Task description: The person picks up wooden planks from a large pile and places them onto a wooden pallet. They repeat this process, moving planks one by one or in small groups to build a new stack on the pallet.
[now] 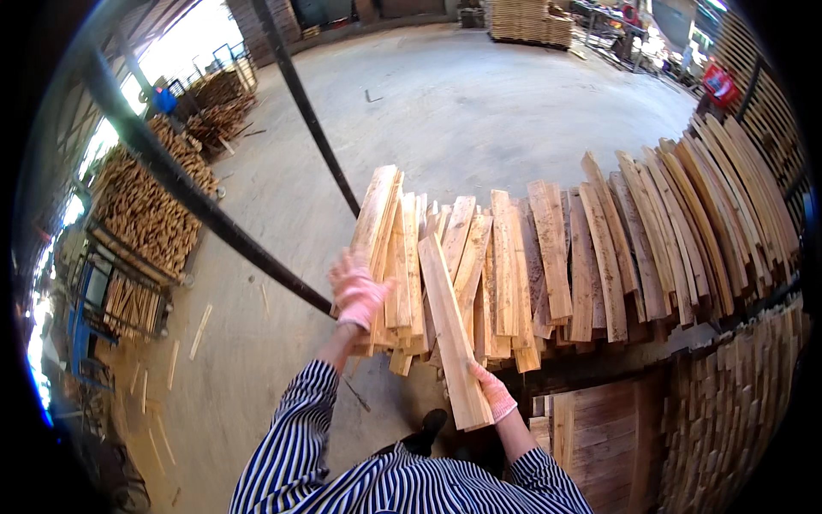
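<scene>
A long row of pale wooden planks [599, 248] leans side by side across a dark rail, running from the centre to the right. My left hand [358, 291], in a pink glove, presses flat against the leftmost bundle of planks [381, 231]. My right hand [495, 392], also gloved in pink, grips the lower end of one loose plank [447, 330] that lies slanted over the others. Both forearms wear blue-and-white striped sleeves.
A dark metal pole [214, 223] slants across the left, and a second thinner pole [312, 120] runs up behind the planks. Stacked cut wood [150, 210] fills racks at left. More planks [728, 420] stand at lower right. Wooden pallets [531, 21] sit far back on the concrete floor.
</scene>
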Available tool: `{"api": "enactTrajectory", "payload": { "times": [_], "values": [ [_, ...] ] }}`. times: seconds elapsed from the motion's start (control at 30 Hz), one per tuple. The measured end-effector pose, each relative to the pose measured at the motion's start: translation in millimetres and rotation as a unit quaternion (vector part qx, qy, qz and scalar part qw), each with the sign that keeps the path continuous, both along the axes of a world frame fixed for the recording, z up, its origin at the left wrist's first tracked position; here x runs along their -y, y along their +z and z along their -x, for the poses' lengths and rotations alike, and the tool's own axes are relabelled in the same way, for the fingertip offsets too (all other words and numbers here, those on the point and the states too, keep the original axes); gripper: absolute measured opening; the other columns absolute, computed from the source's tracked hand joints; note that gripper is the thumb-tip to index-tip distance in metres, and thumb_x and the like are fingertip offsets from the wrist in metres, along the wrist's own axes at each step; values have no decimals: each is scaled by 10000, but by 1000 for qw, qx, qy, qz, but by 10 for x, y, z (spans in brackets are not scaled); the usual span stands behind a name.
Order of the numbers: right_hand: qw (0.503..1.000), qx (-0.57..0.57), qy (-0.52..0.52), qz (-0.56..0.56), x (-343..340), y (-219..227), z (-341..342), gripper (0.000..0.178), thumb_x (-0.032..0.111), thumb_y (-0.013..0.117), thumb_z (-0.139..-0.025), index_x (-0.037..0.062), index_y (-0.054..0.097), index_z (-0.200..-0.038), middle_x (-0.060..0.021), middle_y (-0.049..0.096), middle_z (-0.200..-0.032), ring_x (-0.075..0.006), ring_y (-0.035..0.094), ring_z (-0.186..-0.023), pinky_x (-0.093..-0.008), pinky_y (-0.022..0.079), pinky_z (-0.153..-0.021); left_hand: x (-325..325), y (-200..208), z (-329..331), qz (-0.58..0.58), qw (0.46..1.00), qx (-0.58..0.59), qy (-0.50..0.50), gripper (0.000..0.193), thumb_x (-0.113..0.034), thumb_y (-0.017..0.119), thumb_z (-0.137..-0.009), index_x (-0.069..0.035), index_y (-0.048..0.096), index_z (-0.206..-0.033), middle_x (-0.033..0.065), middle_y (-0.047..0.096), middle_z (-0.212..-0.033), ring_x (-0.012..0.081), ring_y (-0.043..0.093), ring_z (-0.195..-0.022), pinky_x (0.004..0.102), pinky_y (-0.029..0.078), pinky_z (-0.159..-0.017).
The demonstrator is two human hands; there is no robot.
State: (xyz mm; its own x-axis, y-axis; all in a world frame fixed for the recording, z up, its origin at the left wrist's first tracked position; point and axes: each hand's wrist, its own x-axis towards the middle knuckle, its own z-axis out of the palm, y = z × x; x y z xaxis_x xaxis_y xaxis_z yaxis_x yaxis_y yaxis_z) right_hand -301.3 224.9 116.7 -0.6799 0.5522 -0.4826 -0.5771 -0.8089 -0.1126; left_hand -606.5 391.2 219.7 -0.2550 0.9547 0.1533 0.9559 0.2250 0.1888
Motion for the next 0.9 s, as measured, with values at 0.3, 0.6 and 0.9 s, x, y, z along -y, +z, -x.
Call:
{"api": "enactTrajectory", "payload": {
  "times": [0.3,0.6,0.9],
  "values": [
    [944,230,-8,-237,-103,600,288,998,344,824,-855,105,246,-1633,-95,563,-1402,-197,573,-1188,-326,500,-998,-767,243,344,188,956,196,108,1050,-369,938,-655,-38,368,-1472,227,622,-1360,372,625,-1240,456,512,-1042],
    [890,300,-42,-341,-430,884,449,1212,328,898,-788,49,93,-1649,-143,513,-1467,-212,511,-1298,-308,420,-1087,1191,-78,-943,100,814,571,41,921,-338,842,-852,-19,334,-1551,171,612,-1348,266,590,-1226,367,440,-1060],
    [682,603,147,-386,623,1162,-406,1225,399,858,-688,181,141,-1656,-234,564,-1381,-353,579,-1258,-408,468,-1055,1014,-761,-1420,371,489,788,-40,808,-661,606,-919,-79,488,-1466,137,577,-1431,348,548,-1311,552,433,-1114]
  ]
}}
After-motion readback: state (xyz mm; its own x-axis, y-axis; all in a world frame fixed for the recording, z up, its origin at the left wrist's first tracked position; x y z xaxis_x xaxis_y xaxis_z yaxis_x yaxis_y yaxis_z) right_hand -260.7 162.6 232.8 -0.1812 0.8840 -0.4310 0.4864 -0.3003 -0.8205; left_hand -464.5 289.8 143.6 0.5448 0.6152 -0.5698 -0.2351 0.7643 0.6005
